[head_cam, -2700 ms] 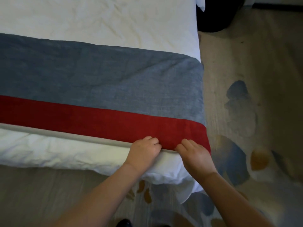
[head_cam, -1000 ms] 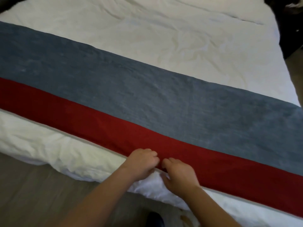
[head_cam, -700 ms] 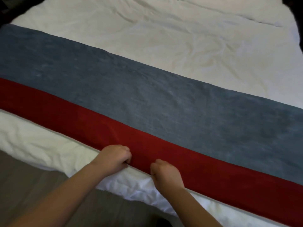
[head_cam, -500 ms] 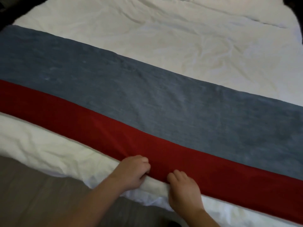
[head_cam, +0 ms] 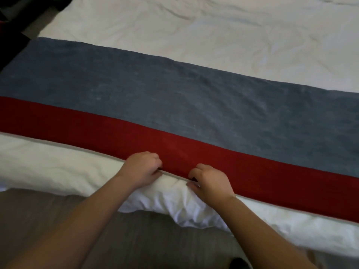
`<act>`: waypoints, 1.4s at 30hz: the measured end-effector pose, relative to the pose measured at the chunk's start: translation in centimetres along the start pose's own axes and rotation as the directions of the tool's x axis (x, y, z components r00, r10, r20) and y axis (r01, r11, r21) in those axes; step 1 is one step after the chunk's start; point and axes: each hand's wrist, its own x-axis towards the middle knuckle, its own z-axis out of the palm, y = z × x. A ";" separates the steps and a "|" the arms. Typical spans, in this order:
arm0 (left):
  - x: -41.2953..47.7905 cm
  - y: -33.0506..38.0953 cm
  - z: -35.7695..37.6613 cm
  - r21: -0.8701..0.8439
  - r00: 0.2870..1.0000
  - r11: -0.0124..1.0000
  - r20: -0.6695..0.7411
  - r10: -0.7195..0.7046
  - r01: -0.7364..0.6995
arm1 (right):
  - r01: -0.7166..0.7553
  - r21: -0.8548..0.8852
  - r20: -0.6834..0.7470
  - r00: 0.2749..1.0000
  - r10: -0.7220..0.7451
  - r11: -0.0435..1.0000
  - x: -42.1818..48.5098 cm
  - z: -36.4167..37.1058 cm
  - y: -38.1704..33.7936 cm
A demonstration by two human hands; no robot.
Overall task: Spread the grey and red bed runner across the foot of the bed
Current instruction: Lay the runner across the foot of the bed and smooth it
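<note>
- The bed runner [head_cam: 194, 117] lies flat across the foot of the bed. It reaches from the left border of my view to the right one and slants downward toward the right.
- Its grey band [head_cam: 174, 98] is the wide part on the far side. Its red band [head_cam: 77, 131] is narrower and sits nearest me, finished with a thin pale piping [head_cam: 58, 145] along the near hem.
- My left hand [head_cam: 141, 167] grips that near hem, fingers curled over the red cloth and knuckles up.
- My right hand [head_cam: 211, 181] grips the same hem a little farther right. Its fingers are curled on top and its thumb is tucked under the edge, against the white bedding.
- The two hands are near each other but apart, with a short stretch of hem between them. Both forearms come in from the bottom of the view.
- A white, creased duvet [head_cam: 213, 35] lies under the runner. It shows beyond the grey band and again as a strip between the hem and the edge of the bed, where it bulges over just below my hands.
- Brown-grey floor [head_cam: 136, 239] fills the space under my forearms.
- There is a dark shape [head_cam: 238, 264] at the bottom border, and I cannot tell what it is.
</note>
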 end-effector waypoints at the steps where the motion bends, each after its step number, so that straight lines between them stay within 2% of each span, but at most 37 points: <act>1: -0.4 -0.4 0.2 -0.022 1.000 1.000 0.013 0.001 -0.001 | 0.003 0.015 -0.003 1.000 -0.003 1.000 0.1 0.2 -0.3; 6: -0.4 -0.2 0.9 0.018 1.000 1.000 0.000 0.007 -0.007 | -0.016 -0.069 0.038 0.999 0.019 0.998 0.7 1.3 -1.2; 9: -1.0 0.3 1.1 -0.037 1.000 0.999 -0.018 0.006 -0.007 | -0.029 -0.054 0.067 0.997 0.033 0.998 0.4 2.1 -1.5; 11: -1.5 0.3 1.1 -0.079 0.998 0.996 -0.058 0.033 -0.037 | -0.017 -0.048 0.089 0.996 0.021 0.999 0.3 2.1 -1.6; 14: -1.7 -0.6 0.8 -0.075 0.997 0.995 -0.037 0.061 -0.063 | 0.039 -0.034 0.092 0.995 -0.036 0.999 1.2 1.4 -1.5; 21: -4.0 -7.3 -0.9 -0.014 0.997 0.998 -0.027 -0.069 0.069 | 0.154 0.052 0.106 0.982 -0.159 0.987 6.3 1.3 -6.5; 24: -5.1 -11.0 -1.2 0.039 0.993 0.994 -0.050 -0.104 0.106 | 0.119 0.052 0.111 0.986 -0.124 0.992 9.2 2.3 -10.1; 26: -5.6 -13.3 -1.2 0.073 0.990 0.988 -0.004 -0.139 0.139 | 0.078 0.017 0.116 0.990 -0.079 0.997 10.7 2.8 -12.3; 28: -5.8 -14.5 -0.9 0.038 0.986 0.985 0.016 -0.168 0.168 | 0.030 -0.027 0.132 0.991 -0.026 0.999 11.3 3.3 -13.8; 33: -7.2 -14.7 -0.6 -0.100 0.997 0.995 -0.068 -0.025 0.018 | -0.087 -0.084 0.077 0.993 0.094 0.993 9.6 4.7 -15.1; 37: -8.5 -18.8 -1.5 0.030 0.985 0.987 -0.061 0.160 -0.158 | -0.115 -0.028 0.021 0.993 0.116 0.993 11.1 4.7 -18.0; 39: -9.5 -22.2 -2.1 0.073 0.986 0.986 -0.067 0.152 -0.147 | -0.062 -0.020 -0.005 0.998 0.062 0.998 13.3 5.1 -20.8; 42: -11.5 -27.9 -3.1 0.104 0.995 0.994 -0.086 0.053 -0.044 | -0.016 -0.022 -0.020 1.000 0.015 1.000 17.1 6.3 -26.1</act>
